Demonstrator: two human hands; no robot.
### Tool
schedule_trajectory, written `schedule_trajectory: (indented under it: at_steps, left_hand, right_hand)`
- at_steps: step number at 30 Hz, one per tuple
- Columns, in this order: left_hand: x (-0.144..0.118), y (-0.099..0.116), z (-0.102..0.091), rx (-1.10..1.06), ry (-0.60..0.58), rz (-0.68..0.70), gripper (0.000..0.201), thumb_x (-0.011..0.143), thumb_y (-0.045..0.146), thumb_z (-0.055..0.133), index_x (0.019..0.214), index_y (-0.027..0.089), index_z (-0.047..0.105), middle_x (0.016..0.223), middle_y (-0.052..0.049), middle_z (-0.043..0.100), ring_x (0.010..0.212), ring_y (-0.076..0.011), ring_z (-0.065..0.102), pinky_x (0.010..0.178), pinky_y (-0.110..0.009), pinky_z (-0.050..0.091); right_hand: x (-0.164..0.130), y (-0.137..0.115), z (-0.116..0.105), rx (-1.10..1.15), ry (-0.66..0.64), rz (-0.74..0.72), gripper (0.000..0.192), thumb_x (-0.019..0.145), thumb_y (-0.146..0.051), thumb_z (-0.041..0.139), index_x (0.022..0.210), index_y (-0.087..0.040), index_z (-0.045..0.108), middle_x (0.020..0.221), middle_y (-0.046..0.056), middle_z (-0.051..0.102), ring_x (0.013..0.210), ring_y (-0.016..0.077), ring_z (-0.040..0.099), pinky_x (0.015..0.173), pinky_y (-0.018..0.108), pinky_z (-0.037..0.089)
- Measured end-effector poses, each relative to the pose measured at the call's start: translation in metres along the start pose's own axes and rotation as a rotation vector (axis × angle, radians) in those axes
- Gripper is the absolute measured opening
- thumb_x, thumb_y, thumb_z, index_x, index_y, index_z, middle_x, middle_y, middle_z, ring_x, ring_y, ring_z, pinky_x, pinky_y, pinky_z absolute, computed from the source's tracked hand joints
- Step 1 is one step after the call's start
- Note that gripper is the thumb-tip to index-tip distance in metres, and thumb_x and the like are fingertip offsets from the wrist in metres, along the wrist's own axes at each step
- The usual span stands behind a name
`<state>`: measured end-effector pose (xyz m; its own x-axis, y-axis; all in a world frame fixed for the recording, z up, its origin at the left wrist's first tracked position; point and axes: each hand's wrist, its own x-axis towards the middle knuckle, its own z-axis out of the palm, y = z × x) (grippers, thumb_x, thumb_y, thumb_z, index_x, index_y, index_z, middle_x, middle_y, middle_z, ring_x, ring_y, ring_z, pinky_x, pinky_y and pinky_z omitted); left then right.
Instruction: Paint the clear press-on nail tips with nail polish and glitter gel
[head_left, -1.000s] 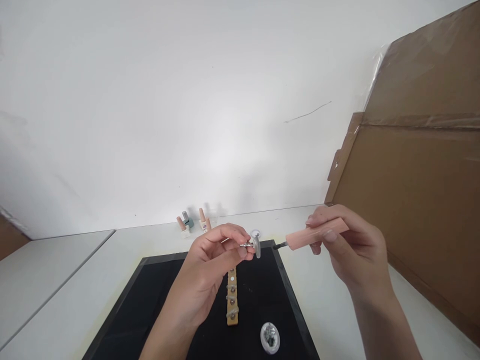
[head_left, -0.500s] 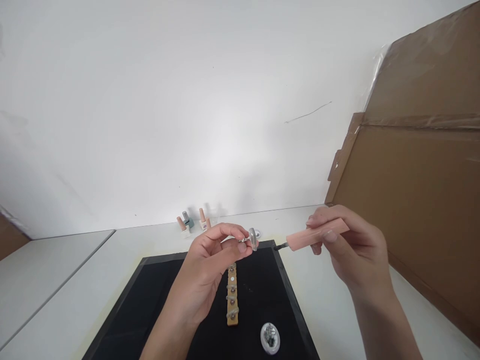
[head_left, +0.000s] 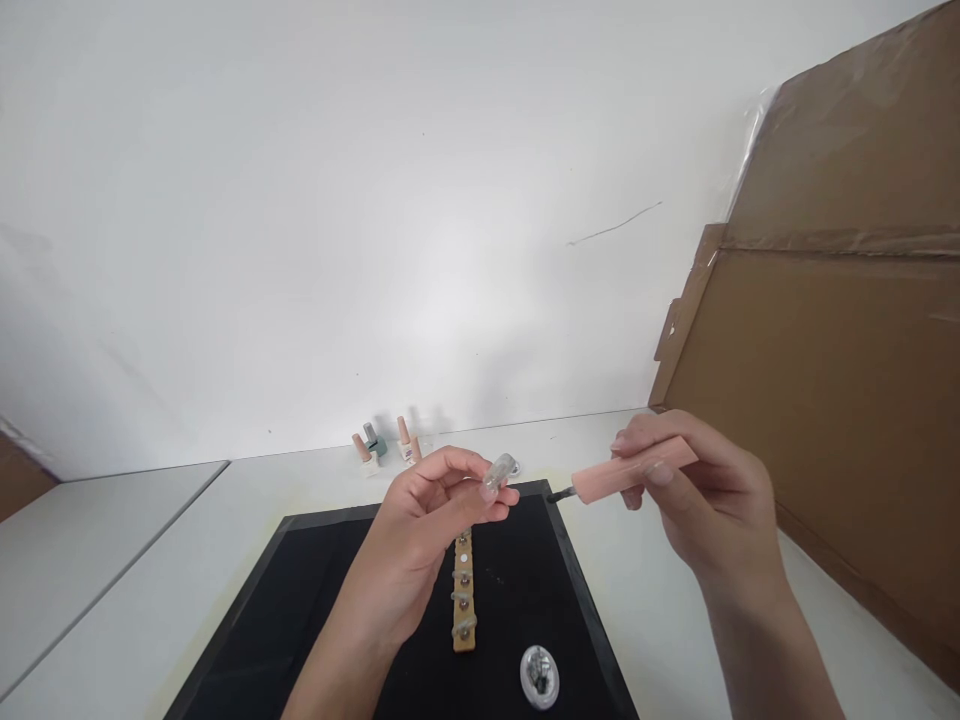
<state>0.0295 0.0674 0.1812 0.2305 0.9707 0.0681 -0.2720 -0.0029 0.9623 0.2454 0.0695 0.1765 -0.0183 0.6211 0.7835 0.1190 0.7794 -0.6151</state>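
Between the thumb and fingers of my left hand (head_left: 424, 535) is a clear, glossy false nail tip (head_left: 500, 474); its broad face is turned up toward me. My right hand (head_left: 705, 505) grips the pink cap of a nail polish brush (head_left: 634, 470). The brush's dark bristles point left, a short gap away from the nail tip. Below my left hand lies a wooden strip (head_left: 464, 590) bearing several clear nail tips on small round metal mounts; its far end is partly hidden by my hand.
A black mat (head_left: 517, 600) lies on the white table (head_left: 255, 490). On it rests an oval, shiny silver piece (head_left: 540, 677). Several nail polish bottles (head_left: 367, 455) stand at the back against the white wall. A large cardboard sheet (head_left: 832, 370) leans on the right.
My left fingers have rotated the nail tip from edge-on to face-up, and its metal stem is now hidden. My right hand and the brush are almost still.
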Motion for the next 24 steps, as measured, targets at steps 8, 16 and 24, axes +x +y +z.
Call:
schedule_trajectory:
  at_steps: [8,16,24]
  left_hand:
    - [0.001,-0.001,0.003,-0.017,-0.035,-0.012,0.004,0.083,0.023,0.072,0.082,0.02,0.072,0.079,0.0,0.07,0.076,-0.0109,0.067,0.073,-0.018,0.054]
    - [0.001,-0.006,0.007,-0.011,-0.091,-0.021,0.007,0.085,0.023,0.07,0.08,0.018,0.072,0.078,-0.001,0.07,0.073,-0.0113,0.064,0.071,-0.02,0.053]
    - [0.002,-0.008,0.01,0.017,-0.119,-0.035,0.008,0.085,0.024,0.07,0.08,0.018,0.071,0.078,-0.001,0.071,0.073,-0.0129,0.063,0.072,-0.023,0.052]
  right_hand:
    - [0.0,-0.001,0.003,0.028,0.013,-0.001,0.015,0.093,-0.038,0.061,0.088,-0.025,0.067,0.066,-0.001,0.064,0.054,0.0123,0.05,0.048,0.025,0.039]
    - [-0.005,0.003,0.016,0.2,0.099,0.015,0.012,0.093,-0.036,0.06,0.094,-0.027,0.069,0.064,-0.003,0.054,0.048,0.0094,0.048,0.04,0.022,0.04]
    - [-0.005,0.002,0.018,0.195,0.082,0.021,0.014,0.093,-0.039,0.06,0.096,-0.028,0.069,0.066,-0.004,0.056,0.048,0.0066,0.05,0.042,0.018,0.044]
